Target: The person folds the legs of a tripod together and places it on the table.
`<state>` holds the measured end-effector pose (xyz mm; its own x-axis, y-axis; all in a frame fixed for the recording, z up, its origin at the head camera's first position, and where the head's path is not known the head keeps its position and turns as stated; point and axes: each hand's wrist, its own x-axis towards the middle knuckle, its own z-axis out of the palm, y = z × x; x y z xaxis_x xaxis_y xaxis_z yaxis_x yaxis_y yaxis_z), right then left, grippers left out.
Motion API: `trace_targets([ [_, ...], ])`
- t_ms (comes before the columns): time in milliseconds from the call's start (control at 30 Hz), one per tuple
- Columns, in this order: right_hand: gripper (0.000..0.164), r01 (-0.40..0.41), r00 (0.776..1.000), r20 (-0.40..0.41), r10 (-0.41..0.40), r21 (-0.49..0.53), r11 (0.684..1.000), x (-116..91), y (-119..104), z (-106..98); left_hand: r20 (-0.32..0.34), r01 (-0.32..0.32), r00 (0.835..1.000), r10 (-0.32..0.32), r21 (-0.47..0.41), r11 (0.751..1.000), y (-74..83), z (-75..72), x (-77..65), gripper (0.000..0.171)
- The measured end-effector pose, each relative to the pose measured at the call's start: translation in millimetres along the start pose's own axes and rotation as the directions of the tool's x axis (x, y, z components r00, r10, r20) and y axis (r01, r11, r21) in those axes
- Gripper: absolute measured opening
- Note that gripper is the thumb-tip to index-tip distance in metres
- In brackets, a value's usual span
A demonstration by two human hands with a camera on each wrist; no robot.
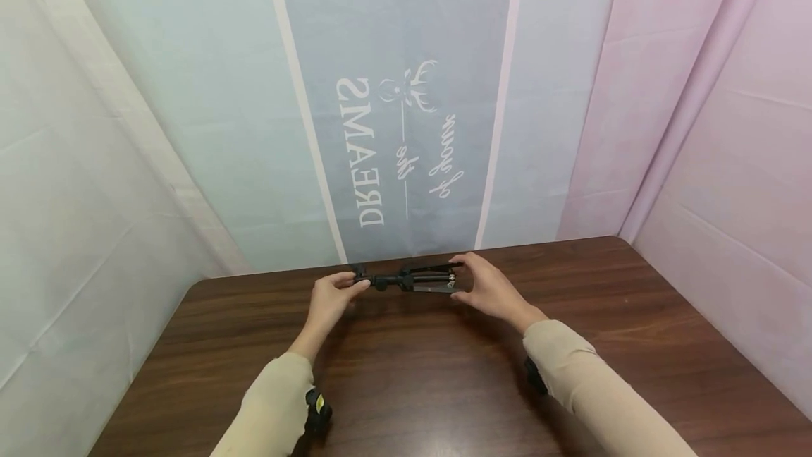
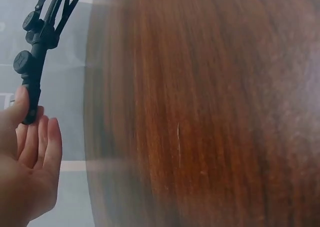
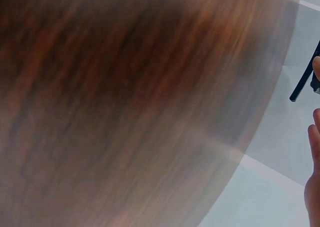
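A small black tripod (image 1: 396, 281) is held sideways over the far edge of the table, its legs slightly spread toward the right. My left hand (image 1: 328, 303) pinches its head end between thumb and fingers. At the leg ends is my right hand (image 1: 496, 293), with fingers on the upper leg and thumb on the lower one. Two round knobs show on the tripod (image 2: 36, 62) in the left wrist view, above the left hand (image 2: 32, 169). Only a leg (image 3: 303, 81) and part of the right hand (image 3: 314, 187) appear at the right wrist view's edge.
The brown wood-grain table (image 1: 431, 379) has rounded far corners. Behind it hangs a pastel cloth backdrop (image 1: 419, 34) with white mirrored lettering, and more cloth closes off the left and right sides. Dark devices are strapped at both wrists.
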<state>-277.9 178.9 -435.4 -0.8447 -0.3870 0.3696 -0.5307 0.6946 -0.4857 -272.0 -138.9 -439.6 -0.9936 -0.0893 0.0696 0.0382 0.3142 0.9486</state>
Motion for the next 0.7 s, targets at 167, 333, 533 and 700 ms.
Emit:
trace_targets([
  [167,0.061,-0.024,0.998,0.057,0.027,-0.05,0.998,2,6,-1,0.039,-0.001,0.999,-0.005,0.154,0.988,-2.5,4.4,4.6,0.046],
  [333,0.062,-0.033,0.994,0.102,0.045,-0.12,0.992,4,10,-2,0.077,0.021,0.996,-0.043,0.273,0.962,-1.3,10.6,7.4,0.045],
  [533,0.06,0.006,0.991,0.13,0.018,-0.183,0.983,5,11,1,0.075,0.082,0.991,-0.112,0.328,0.941,-4.5,15.0,7.4,0.044],
  [700,0.056,0.058,0.99,0.139,-0.027,-0.224,0.973,5,11,5,0.06,0.067,0.993,-0.097,0.377,0.924,-6.7,14.5,5.3,0.043],
])
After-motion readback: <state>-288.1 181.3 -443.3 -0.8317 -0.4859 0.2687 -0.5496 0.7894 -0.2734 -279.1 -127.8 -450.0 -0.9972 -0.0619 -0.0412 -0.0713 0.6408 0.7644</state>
